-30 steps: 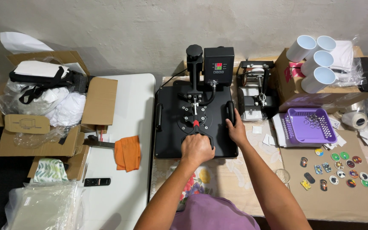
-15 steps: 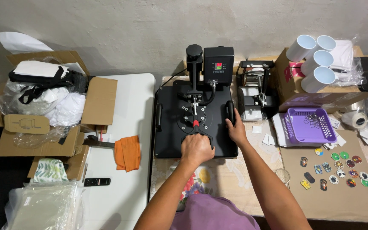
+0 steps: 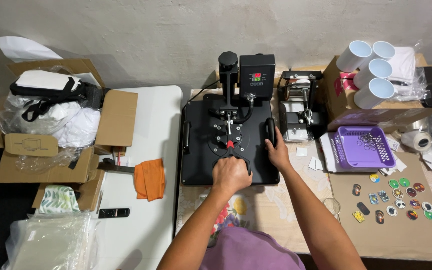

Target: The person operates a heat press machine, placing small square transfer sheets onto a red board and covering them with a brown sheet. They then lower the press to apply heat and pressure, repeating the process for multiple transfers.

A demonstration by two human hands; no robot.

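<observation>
A black heat press (image 3: 201,145) with a flat square top plate sits on the table in front of me, its control box (image 3: 257,76) at the back. My left hand (image 3: 231,174) is closed around the press's front handle, near the plate's front edge. My right hand (image 3: 277,150) rests against the plate's right side, fingers by the black side grip (image 3: 270,131). The plate lies flat and closed.
An orange cloth (image 3: 149,179) and a black remote (image 3: 114,213) lie on the white table at left, beside open cardboard boxes (image 3: 116,117). Right of the press stand a small mug press (image 3: 298,107), white mugs (image 3: 371,67), a purple tray (image 3: 363,147) and several round badges (image 3: 401,197).
</observation>
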